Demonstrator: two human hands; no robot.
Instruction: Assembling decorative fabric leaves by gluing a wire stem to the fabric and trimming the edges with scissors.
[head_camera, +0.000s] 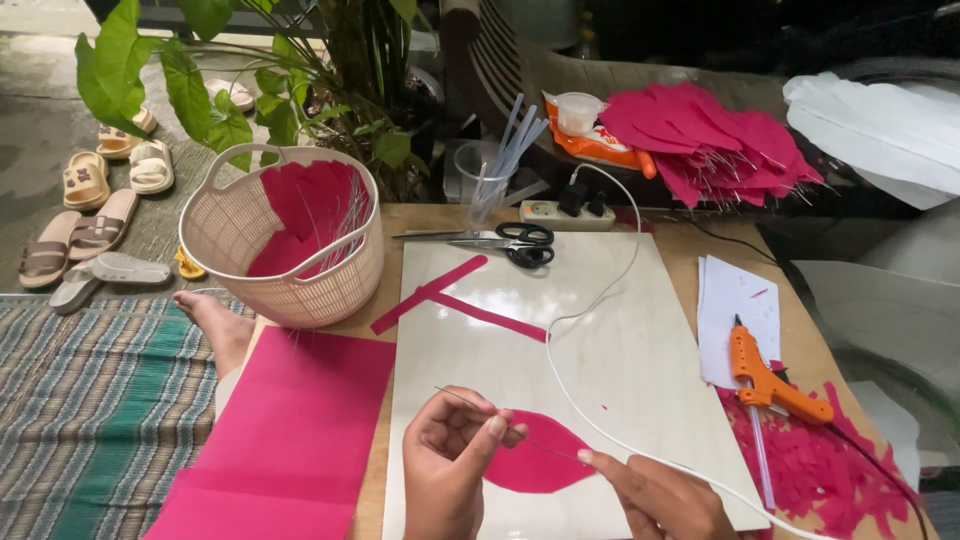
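Pink petal (535, 466) of paper, flat on the pale board (640, 360), near its front edge, between the two hands. Thin wire (500, 428) laid across it, slanting from upper left down to the right. Left hand (450, 470) curled over the left end of the petal, fingers bent and close together, thumb and forefinger pinching the wire. Right hand (660, 495) at the right tip of the petal, forefinger stretched out and pressing on the wire end there, other fingers mostly out of the picture, so cannot tell how they are bent.

On the board also: two pink paper strips (450, 300) crossing each other, black scissors (500, 242) at the far edge, white cable (590, 330) running from the power strip (565, 213) down past the right hand. Left of the board, big pink paper sheet (290, 430), partly hanging over the table edge. Behind it, cream plastic basket (285, 235) with more pink petals and wires inside. Right of the board, orange glue gun (765, 380) lying on white paper sheets (740, 300), just beside a heap of pink paper scraps (820, 470). Clear cup with glue sticks (495, 170) behind the scissors. Pile of finished pink petals (710, 140) at the far right, on a dark surface. Green plant (230, 90), sandals (95, 200) on the ground and striped mat (90, 410) at the left
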